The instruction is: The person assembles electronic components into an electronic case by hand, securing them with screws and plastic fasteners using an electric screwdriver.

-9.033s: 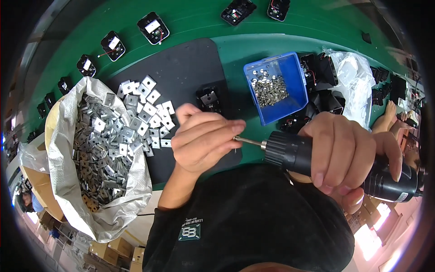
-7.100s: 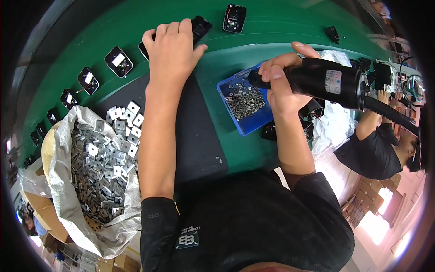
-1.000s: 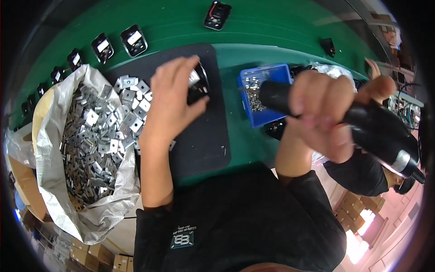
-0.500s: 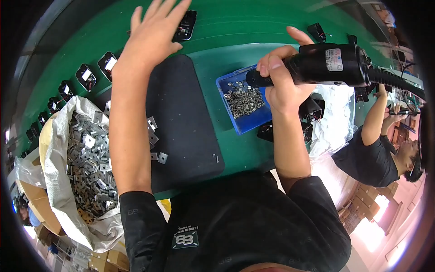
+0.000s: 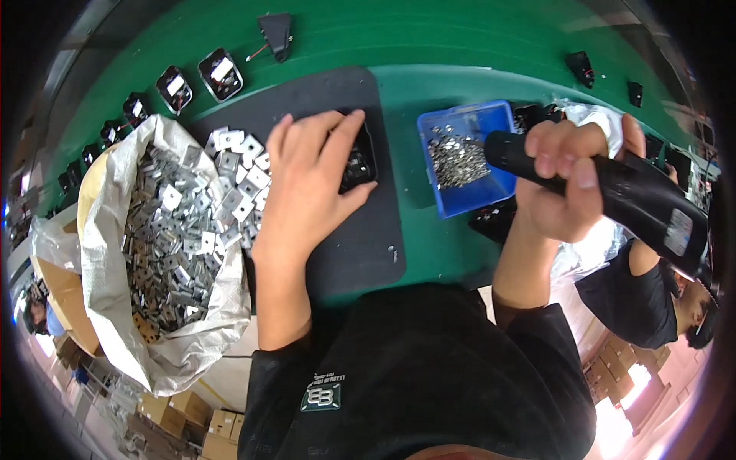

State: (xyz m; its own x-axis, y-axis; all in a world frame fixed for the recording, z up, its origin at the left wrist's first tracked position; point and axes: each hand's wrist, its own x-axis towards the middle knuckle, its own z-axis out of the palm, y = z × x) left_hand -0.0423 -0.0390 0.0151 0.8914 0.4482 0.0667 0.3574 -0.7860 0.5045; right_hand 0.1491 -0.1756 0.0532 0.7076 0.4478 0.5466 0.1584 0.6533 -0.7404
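Note:
My left hand [image 5: 307, 165] lies over a black plastic housing [image 5: 359, 162] on the dark mat [image 5: 360, 245]. Index finger and thumb grip its two ends, and the palm side hides part of it. Wrapped in my right hand [image 5: 563, 176] is a black electric screwdriver [image 5: 644, 203], its nose pointing left over the right wall of a blue bin [image 5: 468, 203]. Small screws [image 5: 458, 159] fill the bottom of that bin. Loose metal square plates with holes [image 5: 241, 184] lie by my left wrist.
A white woven sack [image 5: 115, 307] full of metal plates stands at left. Several black housings [image 5: 175, 90] line the green surface behind it, and another black part [image 5: 276, 37] lies at the far edge. Clear plastic wrap [image 5: 594, 115] and a co-worker [image 5: 632, 299] are at right.
My left hand has come back from the far green surface to the mat, where a black housing now lies under it. The screwdriver has swung, its rear end now lower.

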